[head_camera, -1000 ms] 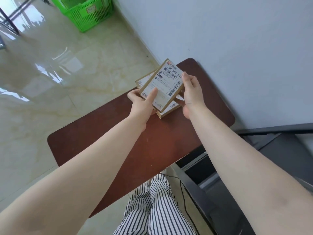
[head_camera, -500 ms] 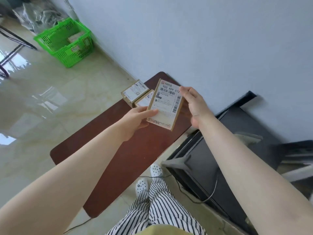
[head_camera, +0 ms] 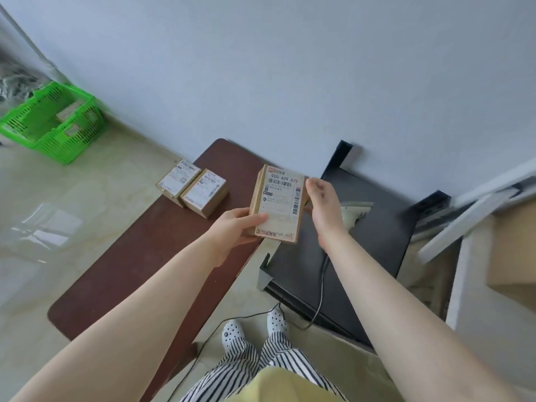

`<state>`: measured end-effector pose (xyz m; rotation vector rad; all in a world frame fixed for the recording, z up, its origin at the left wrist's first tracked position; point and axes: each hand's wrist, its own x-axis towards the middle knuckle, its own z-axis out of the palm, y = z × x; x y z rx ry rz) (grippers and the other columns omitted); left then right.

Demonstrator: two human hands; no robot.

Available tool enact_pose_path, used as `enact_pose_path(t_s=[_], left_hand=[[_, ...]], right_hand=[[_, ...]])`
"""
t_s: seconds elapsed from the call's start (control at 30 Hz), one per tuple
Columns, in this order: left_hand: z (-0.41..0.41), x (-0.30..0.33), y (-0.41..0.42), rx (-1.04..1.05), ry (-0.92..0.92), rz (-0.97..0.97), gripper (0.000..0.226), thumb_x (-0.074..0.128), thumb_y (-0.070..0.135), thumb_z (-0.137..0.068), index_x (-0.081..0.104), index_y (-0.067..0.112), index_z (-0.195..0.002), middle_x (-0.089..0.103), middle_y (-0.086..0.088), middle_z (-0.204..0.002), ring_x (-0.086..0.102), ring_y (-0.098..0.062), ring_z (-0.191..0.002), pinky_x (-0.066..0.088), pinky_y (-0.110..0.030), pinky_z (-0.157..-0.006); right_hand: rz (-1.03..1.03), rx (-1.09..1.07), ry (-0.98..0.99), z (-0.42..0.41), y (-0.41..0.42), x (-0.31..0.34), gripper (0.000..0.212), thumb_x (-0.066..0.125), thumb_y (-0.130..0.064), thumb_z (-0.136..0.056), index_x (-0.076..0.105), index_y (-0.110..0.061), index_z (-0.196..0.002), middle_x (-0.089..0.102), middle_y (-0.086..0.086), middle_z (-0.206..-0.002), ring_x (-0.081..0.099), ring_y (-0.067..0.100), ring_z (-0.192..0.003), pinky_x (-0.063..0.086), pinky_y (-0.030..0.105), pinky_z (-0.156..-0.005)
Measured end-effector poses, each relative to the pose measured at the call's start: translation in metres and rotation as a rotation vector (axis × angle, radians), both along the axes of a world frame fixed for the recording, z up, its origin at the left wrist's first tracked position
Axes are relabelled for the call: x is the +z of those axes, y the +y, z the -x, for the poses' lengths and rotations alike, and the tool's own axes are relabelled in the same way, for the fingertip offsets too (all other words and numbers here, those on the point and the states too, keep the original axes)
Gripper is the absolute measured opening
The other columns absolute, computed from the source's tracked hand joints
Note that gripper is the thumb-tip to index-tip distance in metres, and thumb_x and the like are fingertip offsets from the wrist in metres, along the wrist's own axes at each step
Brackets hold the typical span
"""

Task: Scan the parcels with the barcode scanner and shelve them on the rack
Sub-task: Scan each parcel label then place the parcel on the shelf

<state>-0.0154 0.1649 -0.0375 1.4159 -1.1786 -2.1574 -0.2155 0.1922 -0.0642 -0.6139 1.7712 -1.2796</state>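
Parcel (head_camera: 277,203) lifted over the desk (head_camera: 150,256) edge, pinched in the left hand (head_camera: 236,227); right hand (head_camera: 323,207) spread, just touching its side. Risk — slipping from a one-sided grip while reaching for the scanner (head_camera: 355,211) behind.

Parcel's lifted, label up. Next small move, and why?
Probably the right hand lets go and reaches for the scanner lying just behind it on the black table. The left hand already grips the parcel, and its barcode label faces up, unscanned as far as the view shows.
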Motion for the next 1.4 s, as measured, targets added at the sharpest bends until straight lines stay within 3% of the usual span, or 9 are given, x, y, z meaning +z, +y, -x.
enact_pose_path(t_s=[0.07,0.17,0.47,0.73,0.87,1.0,1.13,1.27,1.4], left_hand=[[0.009,-0.004,0.005,0.093,-0.021,-0.021,0.03,0.065,0.023,-0.097,0.065,0.013,-0.126,0.077,-0.002,-0.112,0.074,-0.015,-0.102,0.056,-0.024,-0.083],[0.016,-0.01,0.009,0.244,-0.045,-0.063,0.032,0.065,0.023,-0.098,0.065,0.011,-0.127,0.078,-0.002,-0.109,0.074,-0.013,-0.098,0.055,-0.024,-0.081],[0.021,-0.018,0.016,0.356,-0.089,-0.106,0.028,0.066,0.024,-0.097,0.067,0.012,-0.122,0.078,-0.003,-0.11,0.074,-0.015,-0.102,0.055,-0.026,-0.083],[0.022,-0.024,0.021,0.381,-0.112,-0.115,0.029,0.066,0.026,-0.097,0.067,0.012,-0.123,0.078,-0.004,-0.11,0.073,-0.018,-0.105,0.054,-0.027,-0.087],[0.022,-0.026,0.02,0.403,-0.108,-0.115,0.032,0.067,0.026,-0.096,0.066,0.011,-0.124,0.078,-0.005,-0.11,0.072,-0.018,-0.106,0.054,-0.029,-0.089],[0.02,-0.029,0.018,0.425,-0.118,-0.126,0.035,0.068,0.025,-0.095,0.065,0.011,-0.127,0.077,-0.004,-0.111,0.072,-0.019,-0.108,0.054,-0.029,-0.087],[0.02,-0.024,0.014,0.425,-0.094,-0.123,0.033,0.068,0.023,-0.096,0.065,0.011,-0.126,0.078,-0.005,-0.11,0.072,-0.018,-0.106,0.054,-0.029,-0.086],[0.015,-0.012,0.012,0.357,-0.079,-0.089,0.028,0.065,0.02,-0.097,0.067,0.011,-0.123,0.078,-0.004,-0.107,0.075,-0.014,-0.094,0.055,-0.024,-0.08],[0.005,-0.002,0.01,0.312,-0.078,-0.055,0.024,0.065,0.018,-0.097,0.069,0.014,-0.12,0.079,-0.003,-0.105,0.076,-0.011,-0.089,0.056,-0.018,-0.072]], right_hand=[[-0.068,-0.225,0.133,0.015,0.019,-0.022,0.028,0.062,-0.042,-0.094,0.053,-0.025,-0.114,0.062,-0.005,-0.105,0.062,0.019,-0.101,0.048,0.047,-0.098],[-0.243,-0.461,0.251,0.039,0.044,-0.048,0.04,0.07,-0.037,-0.086,0.053,-0.014,-0.113,0.061,0.008,-0.11,0.059,0.031,-0.104,0.048,0.047,-0.094],[-0.481,-0.288,0.413,0.064,0.052,-0.082,0.066,0.076,-0.046,-0.082,0.044,-0.009,-0.125,0.057,0.014,-0.128,0.055,0.038,-0.117,0.049,0.051,-0.092],[-0.527,-0.257,0.265,0.063,0.037,-0.074,0.055,0.074,-0.029,-0.087,0.039,-0.006,-0.124,0.062,0.014,-0.12,0.062,0.037,-0.108,0.048,0.042,-0.083],[-0.34,-0.326,-0.004,0.052,0.035,-0.056,0.038,0.07,-0.027,-0.089,0.05,-0.012,-0.118,0.06,0.002,-0.106,0.06,0.028,-0.1,0.05,0.039,-0.087],[-0.117,-0.072,-0.206,0.038,0.031,-0.011,0.017,0.06,-0.028,-0.097,0.065,-0.012,-0.1,0.065,0.003,-0.093,0.056,0.018,-0.083,0.041,0.03,-0.072],[-0.001,0.264,-0.327,0.04,0.033,0.027,0.023,0.064,-0.034,-0.094,0.066,-0.012,-0.102,0.072,0.004,-0.088,0.059,0.014,-0.072,0.047,0.032,-0.072],[-0.037,0.567,-0.334,0.054,0.033,0.051,0.026,0.061,-0.031,-0.084,0.061,-0.008,-0.097,0.07,0.012,-0.089,0.057,0.015,-0.065,0.048,0.023,-0.055],[-0.134,0.835,-0.239,0.07,0.03,0.068,0.022,0.062,-0.026,-0.083,0.061,-0.009,-0.097,0.069,0.011,-0.086,0.058,0.016,-0.066,0.047,0.023,-0.055]])
